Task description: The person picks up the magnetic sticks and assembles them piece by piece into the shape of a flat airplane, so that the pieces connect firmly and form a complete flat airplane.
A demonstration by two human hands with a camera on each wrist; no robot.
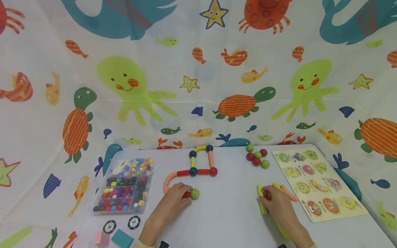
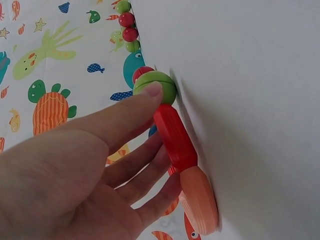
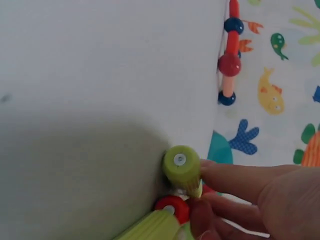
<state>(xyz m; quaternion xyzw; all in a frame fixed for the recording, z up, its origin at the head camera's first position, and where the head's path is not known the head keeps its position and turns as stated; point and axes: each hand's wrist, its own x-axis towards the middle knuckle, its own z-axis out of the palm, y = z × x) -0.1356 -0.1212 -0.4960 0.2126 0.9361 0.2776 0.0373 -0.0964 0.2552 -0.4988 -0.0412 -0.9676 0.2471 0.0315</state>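
My left hand holds the end of a magnetic stick-and-ball chain, its thumb on a green ball. A short red stick joins that ball to a curved salmon stick, with the other fingers behind them. The chain runs on to a closed shape of sticks with blue balls and a red ball. At the right, my right hand has its fingertips round a light green stick among loose sticks. A red stick and another light green stick lie beside it, partly hidden by the hand.
A divided bead box stands at the left, with poker chips, a pink block and a teal block in front. Several red and green balls cluster at the back, near a wooden puzzle board. A patterned curtain hangs behind.
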